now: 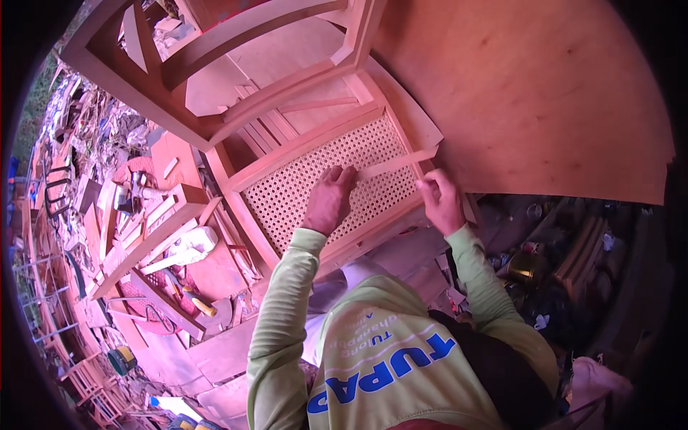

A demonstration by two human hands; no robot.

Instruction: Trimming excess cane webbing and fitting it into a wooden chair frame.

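Observation:
A wooden chair frame [252, 228] with a woven cane panel [287, 204] set in its seat lies before me. My left hand [331, 202] is over the middle of the cane, its fingers closed on one end of a thin wooden strip [394, 165]. From there the strip slants up to the right, across the frame's right rail, and its far end sticks out past it. My right hand [442, 202] is just below the strip at the right rail, thumb and fingers pinched together. Whatever is in that pinch is too small to make out.
A curved wooden backrest [251, 32] rises beyond the seat. At right stands a large plywood sheet [530, 100]. Wood offcuts [150, 236] and a yellow-handled tool [201, 304] crowd the bench on the left. A yellow metal can [527, 266] sits among clutter at lower right.

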